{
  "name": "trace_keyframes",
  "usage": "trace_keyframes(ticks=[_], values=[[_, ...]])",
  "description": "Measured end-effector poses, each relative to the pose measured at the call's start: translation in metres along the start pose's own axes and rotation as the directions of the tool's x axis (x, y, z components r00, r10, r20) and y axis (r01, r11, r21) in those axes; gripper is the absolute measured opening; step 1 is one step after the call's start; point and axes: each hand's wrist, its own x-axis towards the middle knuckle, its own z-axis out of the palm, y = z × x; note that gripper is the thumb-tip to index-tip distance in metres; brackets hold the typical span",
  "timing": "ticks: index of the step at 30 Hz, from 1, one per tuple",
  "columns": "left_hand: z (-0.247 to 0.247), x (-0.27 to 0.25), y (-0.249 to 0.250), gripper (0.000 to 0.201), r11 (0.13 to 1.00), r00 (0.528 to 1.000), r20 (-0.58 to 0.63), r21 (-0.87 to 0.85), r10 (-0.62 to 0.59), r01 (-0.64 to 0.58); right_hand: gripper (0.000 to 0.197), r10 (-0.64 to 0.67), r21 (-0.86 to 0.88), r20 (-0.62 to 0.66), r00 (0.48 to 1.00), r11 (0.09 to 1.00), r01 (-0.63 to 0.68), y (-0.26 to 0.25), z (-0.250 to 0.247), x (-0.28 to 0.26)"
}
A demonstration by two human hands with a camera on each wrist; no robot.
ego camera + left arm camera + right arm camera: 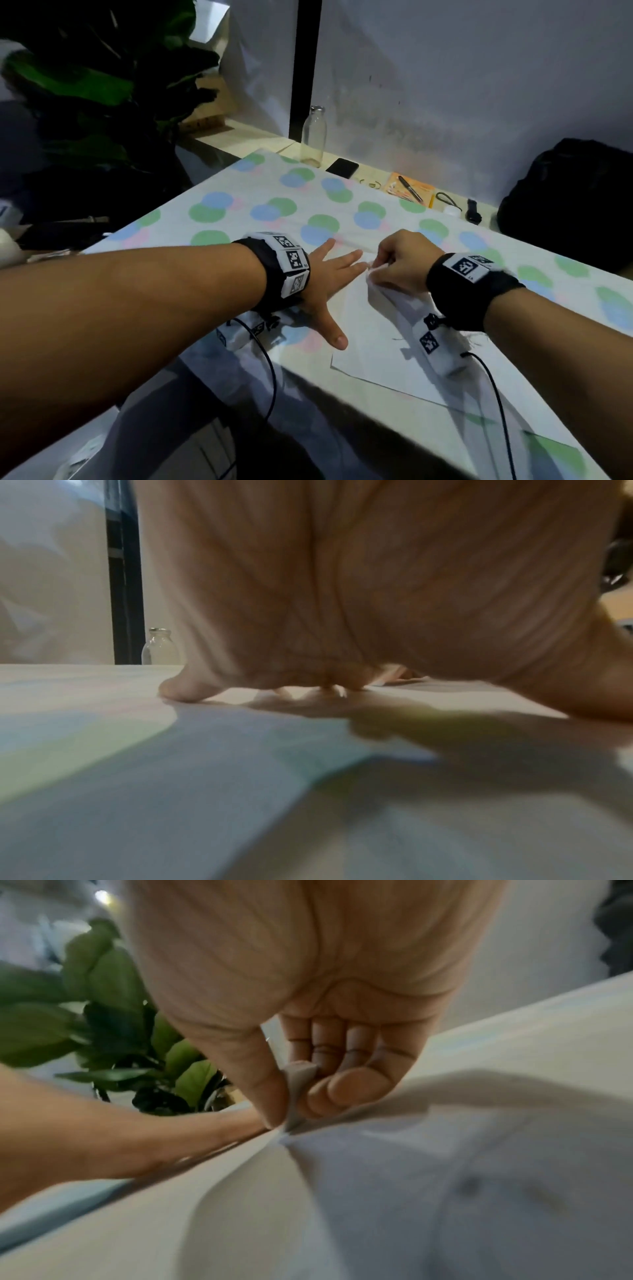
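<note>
1. Dimly lit, the table with its dotted cover (239, 212) fills the middle of the head view. A white sheet of paper (370, 342) lies at lower centre, close to the table's front edge.
2. At centre frame, the left hand (329, 274) is spread out with straight fingers. It presses down at the sheet's left edge and grips nothing.
3. Just right of centre, the right hand (400, 263) pinches the sheet's far corner between thumb and fingertips and holds it raised off the surface.
4. The fold looks barely begun. One corner is up, no crease shows, and the rest of the sheet lies flat. Carrying the corner across and pressing a crease appear to be what is left.
5. The right wrist view shows the pinch itself: the paper's corner (298, 1085) is caught between the thumb and the curled fingers, with the sheet bowing up below it. The head view shows only knuckles there.
6. The left wrist view is blurred. It shows the palm arched low over the surface with a fingertip (181, 691) down at lower left, a gap the head view hides.
7. Only the head view takes in the far edge of the table: a glass bottle (313, 137), a phone (342, 168) and a pen (409, 188) at upper centre, a black bag (568, 198) at right and a plant (85, 96) at upper left.
</note>
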Motion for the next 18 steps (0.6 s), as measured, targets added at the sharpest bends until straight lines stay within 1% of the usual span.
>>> trace_keyframes(ticks=[1, 2, 4, 5, 6, 7, 8, 10, 11, 12, 14, 16, 17, 18], values=[[0.001, 0.001, -0.001, 0.139, 1.0, 1.0, 0.004, -0.008, -0.005, 0.005, 0.019, -0.005, 0.017, -0.003, 1.0, 1.0, 0.005, -0.001, 0.003, -0.002], [0.003, 0.004, -0.003, 0.14, 1.0, 1.0, 0.007, -0.015, -0.011, 0.011, 0.023, -0.043, 0.011, 0.031, 0.999, 0.999, 0.043, -0.005, 0.006, -0.009], [0.006, 0.007, -0.005, 0.141, 1.0, 1.0, 0.012, -0.02, -0.013, 0.014, 0.027, -0.151, -0.004, 0.153, 0.977, 0.988, 0.154, -0.015, 0.014, -0.029], [0.006, 0.009, -0.005, 0.141, 1.0, 1.0, 0.014, -0.022, -0.012, 0.012, 0.026, -0.184, -0.007, 0.207, 0.961, 0.982, 0.189, -0.017, 0.015, -0.036], [0.007, 0.009, -0.005, 0.142, 1.0, 1.0, 0.016, -0.024, -0.01, 0.011, 0.025, -0.193, -0.02, 0.233, 0.953, 0.979, 0.203, -0.018, 0.014, -0.036], [0.007, 0.009, -0.005, 0.142, 1.0, 1.0, 0.017, -0.021, -0.008, 0.008, 0.024, -0.184, -0.034, 0.215, 0.959, 0.98, 0.196, -0.017, 0.011, -0.032], [0.007, 0.009, -0.005, 0.142, 1.0, 1.0, 0.014, -0.014, -0.004, 0.004, 0.023, -0.165, -0.039, 0.159, 0.973, 0.984, 0.174, -0.015, 0.009, -0.024], [0.009, 0.012, -0.006, 0.143, 1.0, 1.0, 0.006, -0.001, -0.002, 0.002, 0.024, -0.078, -0.017, 0.021, 0.997, 0.997, 0.079, -0.01, 0.007, -0.007], [0.009, 0.013, -0.007, 0.144, 1.0, 1.0, 0.001, 0.003, -0.002, 0.002, 0.023, -0.047, 0.004, -0.021, 0.999, 0.999, 0.047, -0.011, 0.009, -0.003], [0.01, 0.013, -0.009, 0.145, 1.0, 1.0, 0.002, 0.001, -0.005, 0.005, 0.021, -0.049, 0.013, -0.022, 0.999, 0.999, 0.049, -0.012, 0.012, -0.003], [0.011, 0.014, -0.011, 0.144, 1.0, 1.0, 0.014, -0.012, -0.01, 0.011, 0.015, -0.125, 0.016, 0.083, 0.989, 0.992, 0.124, -0.017, 0.016, -0.017], [0.011, 0.015, -0.012, 0.145, 1.0, 1.0, 0.012, -0.015, -0.012, 0.012, 0.016, -0.193, 0.009, 0.205, 0.959, 0.981, 0.196, -0.02, 0.016, -0.033], [0.011, 0.015, -0.011, 0.145, 1.0, 1.0, 0.008, -0.011, -0.012, 0.012, 0.017, -0.2, -0.008, 0.232, 0.952, 0.978, 0.207, -0.021, 0.014, -0.034], [0.011, 0.015, -0.01, 0.145, 1.0, 1.0, 0.004, -0.006, -0.011, 0.011, 0.016, -0.191, -0.023, 0.218, 0.957, 0.979, 0.2, -0.021, 0.011, -0.03]])
